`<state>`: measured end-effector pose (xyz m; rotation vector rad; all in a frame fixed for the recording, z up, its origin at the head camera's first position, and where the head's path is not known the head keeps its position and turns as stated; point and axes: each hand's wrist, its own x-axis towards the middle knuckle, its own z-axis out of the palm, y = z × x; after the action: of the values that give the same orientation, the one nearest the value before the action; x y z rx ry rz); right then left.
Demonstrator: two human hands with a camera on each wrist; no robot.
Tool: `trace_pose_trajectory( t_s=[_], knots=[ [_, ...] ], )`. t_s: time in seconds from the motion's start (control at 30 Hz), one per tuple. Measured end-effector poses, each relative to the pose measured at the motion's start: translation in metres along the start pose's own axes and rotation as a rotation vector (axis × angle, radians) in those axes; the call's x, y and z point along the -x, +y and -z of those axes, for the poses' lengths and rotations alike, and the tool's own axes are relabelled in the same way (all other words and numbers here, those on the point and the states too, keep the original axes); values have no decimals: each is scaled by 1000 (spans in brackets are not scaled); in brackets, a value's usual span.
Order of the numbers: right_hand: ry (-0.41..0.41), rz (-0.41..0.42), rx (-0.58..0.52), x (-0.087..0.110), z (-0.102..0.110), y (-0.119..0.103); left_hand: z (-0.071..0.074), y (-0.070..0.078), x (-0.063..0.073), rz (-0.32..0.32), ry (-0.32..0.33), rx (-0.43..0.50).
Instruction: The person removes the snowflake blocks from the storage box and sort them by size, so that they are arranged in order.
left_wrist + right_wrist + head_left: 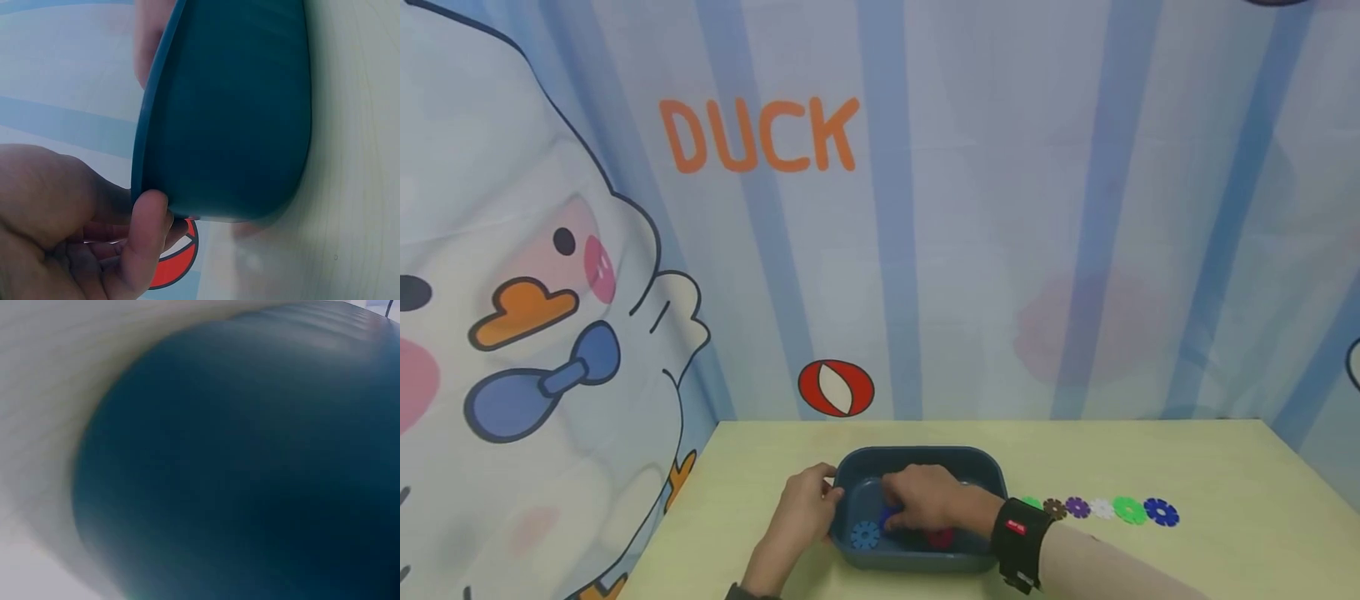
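Observation:
My left hand (pixel 802 507) grips the left rim of a dark teal plastic basin (pixel 925 560). In the left wrist view the thumb and fingers of that hand pinch the basin's rim at a corner. My right hand (pixel 928 497) reaches down inside the basin, thumb and index finger around a dark blue notched plastic disc (pixel 888 518) that is partly hidden by them. Near it in the basin lie a light blue notched disc (pixel 865 535) and a red one (pixel 939 537), half covered by the hand. The right wrist view shows only the basin's outer wall (pixel 219 456), blurred.
Right of the basin, a row of several notched discs lies on the pale wooden table (pixel 760 450), among them a brown disc (pixel 1055 508), a white disc (pixel 1102 508) and a dark blue disc (pixel 1161 512). A printed curtain (pixel 985 208) hangs behind the table.

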<state>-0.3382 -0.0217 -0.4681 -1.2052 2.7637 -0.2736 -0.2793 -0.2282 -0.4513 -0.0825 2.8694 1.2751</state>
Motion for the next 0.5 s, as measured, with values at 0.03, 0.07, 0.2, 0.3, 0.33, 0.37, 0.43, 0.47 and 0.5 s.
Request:
trace_pose_trajectory(
  t_s=[0.03,0.07,0.2,0.3,0.33,0.37,0.43,0.47,0.5],
  knots=[
    [-6,5,-1,0,1,0,0,0,0,3,0,-1],
    [-13,12,-1,0,2,0,-1,0,0,4,3,-5],
    [-19,47,-35,3,6,1,-1,0,-1,8,7,-11],
    [12,66,-69,9,12,3,-1,1,-1,11,8,-13],
    [24,71,-78,11,14,4,-1,2,-1,10,11,-14],
    [36,74,-85,13,17,5,-1,2,-1,8,14,-16],
    [51,78,-101,19,22,7,-2,2,-1,5,21,-22],
    [55,79,-106,22,24,8,-2,1,-1,2,23,-26],
    [59,80,-108,25,26,10,-3,1,-1,-2,25,-30]
  ],
)
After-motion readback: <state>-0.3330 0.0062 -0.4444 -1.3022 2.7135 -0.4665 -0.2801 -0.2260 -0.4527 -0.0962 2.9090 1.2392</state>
